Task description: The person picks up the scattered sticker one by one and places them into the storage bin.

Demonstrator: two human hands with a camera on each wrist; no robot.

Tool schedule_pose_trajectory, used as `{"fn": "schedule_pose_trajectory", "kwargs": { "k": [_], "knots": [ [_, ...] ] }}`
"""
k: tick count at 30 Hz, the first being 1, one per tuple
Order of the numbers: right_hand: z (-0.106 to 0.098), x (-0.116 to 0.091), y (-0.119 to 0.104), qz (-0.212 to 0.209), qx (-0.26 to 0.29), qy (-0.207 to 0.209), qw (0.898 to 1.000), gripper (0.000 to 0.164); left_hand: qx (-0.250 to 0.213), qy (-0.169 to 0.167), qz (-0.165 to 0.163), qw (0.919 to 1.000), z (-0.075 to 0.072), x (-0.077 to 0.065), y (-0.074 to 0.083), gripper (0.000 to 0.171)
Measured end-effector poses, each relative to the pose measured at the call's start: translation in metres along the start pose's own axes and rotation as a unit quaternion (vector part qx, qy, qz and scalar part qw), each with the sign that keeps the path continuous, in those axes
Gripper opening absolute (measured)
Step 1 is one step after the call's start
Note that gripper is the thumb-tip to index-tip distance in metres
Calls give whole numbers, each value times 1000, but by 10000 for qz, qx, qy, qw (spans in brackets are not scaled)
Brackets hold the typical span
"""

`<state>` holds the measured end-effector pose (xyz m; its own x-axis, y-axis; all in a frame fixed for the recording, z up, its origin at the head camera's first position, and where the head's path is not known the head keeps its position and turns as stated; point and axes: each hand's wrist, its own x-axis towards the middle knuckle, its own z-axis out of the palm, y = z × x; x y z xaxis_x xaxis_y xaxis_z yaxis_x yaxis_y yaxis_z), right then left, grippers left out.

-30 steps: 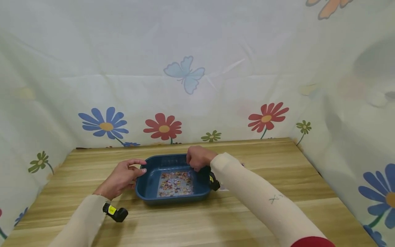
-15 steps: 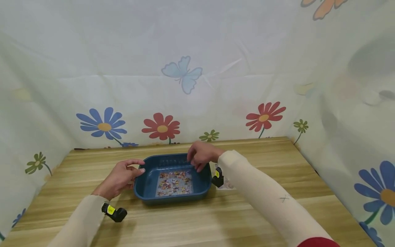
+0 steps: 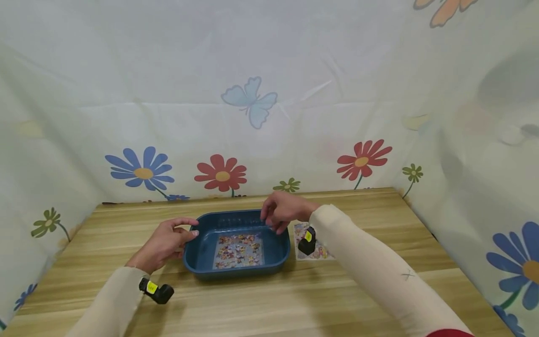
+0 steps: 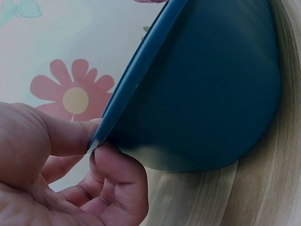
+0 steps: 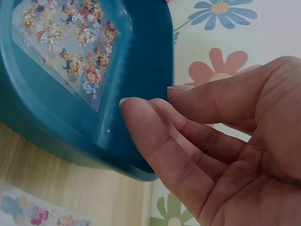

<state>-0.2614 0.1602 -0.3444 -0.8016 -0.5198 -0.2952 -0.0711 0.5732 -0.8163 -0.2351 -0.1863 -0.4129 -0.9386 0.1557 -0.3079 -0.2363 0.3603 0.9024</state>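
Note:
A blue plastic basin (image 3: 236,276) stands on the table with a see-through sheet of small cartoon stickers (image 3: 239,251) lying flat on its bottom. My left hand (image 3: 166,241) pinches the basin's left rim between thumb and fingers, as the left wrist view shows up close. Over the far right corner of the basin is my right hand (image 3: 286,210), its fingers loosely bent and thumb apart. In the right wrist view nothing lies between those fingers (image 5: 155,136). A second sticker sheet (image 3: 324,252) lies on the table to the right of the basin, partly behind the right wrist.
The wood-grain table (image 3: 236,309) ends at the back against a pale cloth (image 3: 168,117) printed with flowers and a butterfly. Similar cloth hangs on both sides. Black wrist cameras sit on the left wrist (image 3: 156,291) and the right wrist (image 3: 308,241).
My right hand has drawn up and right from inside the basin's right end, its fingers loosening. More of the second sticker sheet shows. The left hand has stayed at the rim.

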Motion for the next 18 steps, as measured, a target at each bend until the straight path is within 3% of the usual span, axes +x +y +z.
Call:
{"fn": "schedule_pose_trajectory", "kwargs": {
  "k": [18],
  "knots": [
    [-24, -19, 15, -123, 2, 49, 9999, 22, -12, -25, 30, 10000, 0, 0, -1, 47]
  ]
}}
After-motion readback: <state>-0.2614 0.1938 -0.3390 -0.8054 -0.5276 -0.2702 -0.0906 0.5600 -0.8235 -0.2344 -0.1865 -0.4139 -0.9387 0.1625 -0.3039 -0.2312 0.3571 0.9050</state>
